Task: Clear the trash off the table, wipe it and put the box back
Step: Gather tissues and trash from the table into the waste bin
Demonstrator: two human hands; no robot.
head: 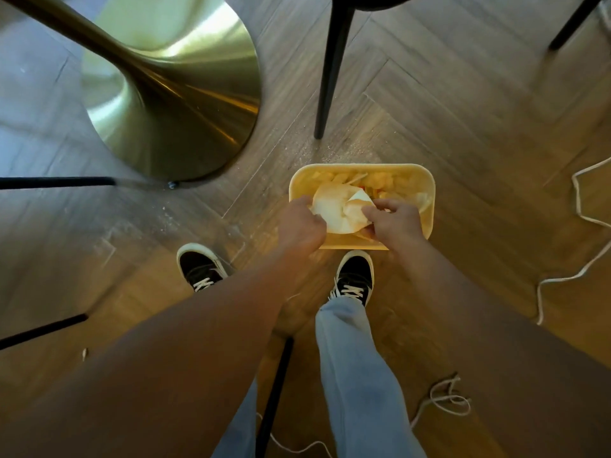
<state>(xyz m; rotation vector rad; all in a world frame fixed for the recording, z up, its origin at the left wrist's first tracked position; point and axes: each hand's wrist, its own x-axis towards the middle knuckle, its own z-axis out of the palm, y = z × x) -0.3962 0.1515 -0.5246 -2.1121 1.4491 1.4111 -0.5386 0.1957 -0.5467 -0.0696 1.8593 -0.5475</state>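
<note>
While a person stands over a small yellow rectangular plastic bin (426, 190) on the herringbone wood floor (463, 127), both hands reach down into its open top. The left hand (302, 226) has its fingers curled round the near-left edge of a crumpled white paper wad (334, 209), and the right hand (395, 223) pinches the folded right side of the same wad between thumb and fingertips, so each grip is closed on the paper. The wad sits at the mouth of the bin, above a heap of other pale crumpled scraps (380, 185) that fills the far half; whether it touches them cannot be told.

Just in front of the bin's near wall stand two black-and-white laced sneakers (355, 276), the right one almost against it, below pale blue jeans (357, 375). To the upper left rises the round brushed-gold pedestal base (172, 104) of the desk, well apart from the bin. A slim black chair leg (330, 77) meets the floor beyond the bin, and other black legs cross the left edge. A thin white cord (582, 226) loops over the floor at right, with another tangle (449, 396) near the bottom.
</note>
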